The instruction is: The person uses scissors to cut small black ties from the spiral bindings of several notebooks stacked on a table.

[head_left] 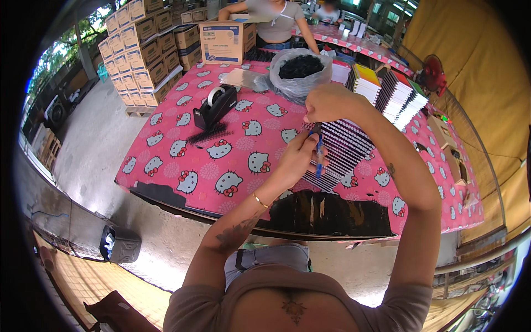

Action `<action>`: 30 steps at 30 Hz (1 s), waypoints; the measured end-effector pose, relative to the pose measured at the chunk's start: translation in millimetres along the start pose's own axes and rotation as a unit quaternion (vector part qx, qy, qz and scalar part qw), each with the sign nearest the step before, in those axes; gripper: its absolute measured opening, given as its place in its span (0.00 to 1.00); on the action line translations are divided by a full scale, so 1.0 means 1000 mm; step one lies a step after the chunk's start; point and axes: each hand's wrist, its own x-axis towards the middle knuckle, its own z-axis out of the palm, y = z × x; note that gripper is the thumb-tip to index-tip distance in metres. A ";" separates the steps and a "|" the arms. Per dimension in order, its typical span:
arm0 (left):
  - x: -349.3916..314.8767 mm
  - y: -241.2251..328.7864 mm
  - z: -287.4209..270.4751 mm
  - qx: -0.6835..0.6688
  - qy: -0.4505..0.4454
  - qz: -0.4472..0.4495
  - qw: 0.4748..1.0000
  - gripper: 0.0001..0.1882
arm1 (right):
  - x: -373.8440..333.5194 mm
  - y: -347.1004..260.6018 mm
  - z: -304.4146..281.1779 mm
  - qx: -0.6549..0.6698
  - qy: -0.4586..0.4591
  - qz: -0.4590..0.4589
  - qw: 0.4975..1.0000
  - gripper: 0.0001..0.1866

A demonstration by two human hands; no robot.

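Observation:
My left hand (298, 160) is closed around blue-handled pliers (319, 157), their dark head pointing away from me. My right hand (329, 103) is curled shut just beyond the pliers' head, above the far left corner of a row of spiral-bound notebooks (348, 145). What its fingers pinch, if anything, is hidden. The notebooks lie overlapped, with their dark coil spines and white edges showing as stripes. Loose black binding coils (210, 134) lie on the table to the left, close to a black tape dispenser (218, 108).
Behind my hands stands a clear plastic bag (279, 74) filled with black coils. Stacks of notebooks (394, 97) rise at the back right. Across the pink patterned table (166, 160), a person (276, 22) stands beside an open carton (221, 44). Stacked cartons (138, 55) and a red fan (433, 73) flank the table.

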 end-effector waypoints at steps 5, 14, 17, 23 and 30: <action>0.000 -0.002 -0.002 0.058 -0.026 0.012 0.998 0.18 | 0.001 0.006 0.003 0.016 0.031 -0.004 0.999 0.16; -0.004 -0.005 -0.003 -0.009 -0.007 -0.017 1.000 0.17 | 0.006 -0.002 0.001 -0.004 -0.004 -0.043 0.999 0.15; -0.001 -0.005 -0.003 -0.013 -0.005 -0.021 1.000 0.17 | 0.006 -0.002 0.001 -0.020 -0.008 -0.042 0.999 0.16; -0.005 -0.002 0.001 0.018 0.002 -0.032 0.999 0.17 | 0.008 0.007 0.007 -0.014 -0.008 -0.032 0.999 0.18; 0.000 -0.006 -0.002 0.052 0.002 -0.003 0.999 0.17 | 0.008 0.005 0.007 -0.022 -0.013 -0.034 0.999 0.19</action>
